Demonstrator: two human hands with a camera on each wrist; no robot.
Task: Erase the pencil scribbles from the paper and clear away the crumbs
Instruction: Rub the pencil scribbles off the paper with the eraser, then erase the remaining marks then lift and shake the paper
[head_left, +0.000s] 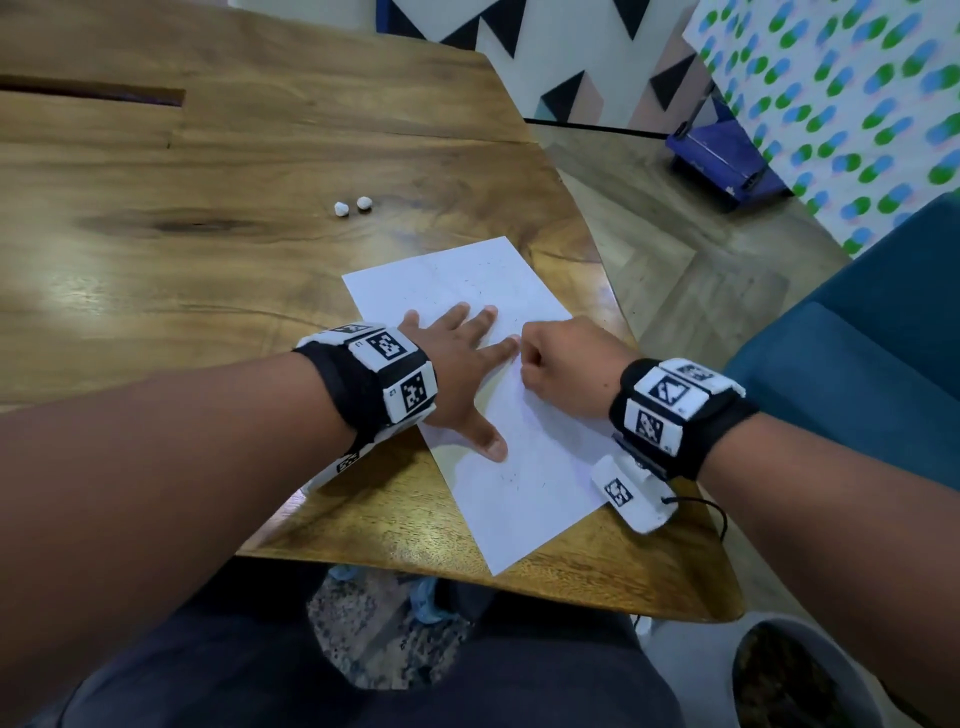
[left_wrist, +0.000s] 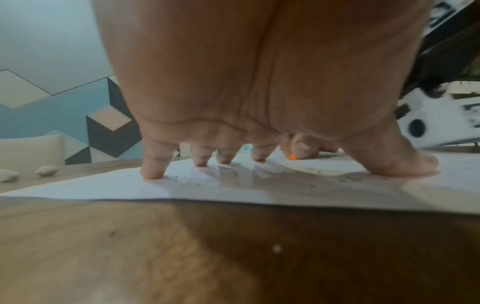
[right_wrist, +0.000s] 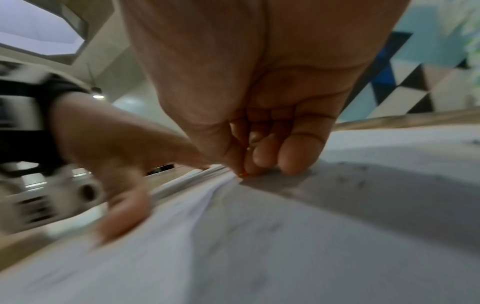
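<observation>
Orange eraser pinched by right hand; left hand spread on paper.

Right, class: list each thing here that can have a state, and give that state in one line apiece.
Paper: flat on the table, speckled with dark crumbs.
Left hand: spread, fingers pressing the paper down.
Right hand: fingers curled, pinching a small orange eraser against the paper.
Two white lumps: resting apart on the table, beyond the paper.
</observation>
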